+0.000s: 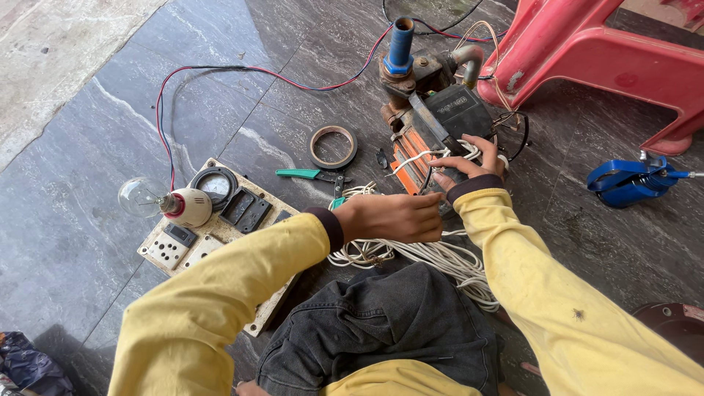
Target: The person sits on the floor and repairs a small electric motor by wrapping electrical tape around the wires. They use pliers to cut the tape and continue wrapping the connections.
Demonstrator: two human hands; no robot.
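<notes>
- Crouching over a small pump (433, 110) on the dark stone floor (95, 154), the person works both hands at its near end, where the windings show orange.
- Right hand (473, 158) rests on the pump body with fingers curled around a loop of white cord (411, 257); it looks closed on the cord, though the fingertips are partly hidden.
- Left hand (392, 218) sits just beside the pump, knuckles up and fingers folded in; it seems to pinch the same cord, but I cannot tell for sure what is inside the fist.
- Judging by how things lie, the job is midway: the pump's end is open and exposed, most of the cord lies in a loose heap between the knees and the pump, and only a strand or two reaches the pump itself.
- Tools lie unused: green-handled pliers (308, 174) and a roll of tape (333, 147) rest near each other, left of the pump.
- A pale test board (220, 235) lies partly under the left sleeve; it carries a round gauge, black switches, a white socket and a clear glass bulb (143, 196) in a white holder.
- Red and blue wires (220, 70) run in a long arc from the board towards the pump.
- Materials: the pump is rusty cast metal with a blue pipe stub on top; the cord is smooth and plastic-coated; the floor is polished and veined.
- A red plastic stool (587, 51) stands just beyond the pump, and a blue metal part (627, 180) lies well apart, to the right.
</notes>
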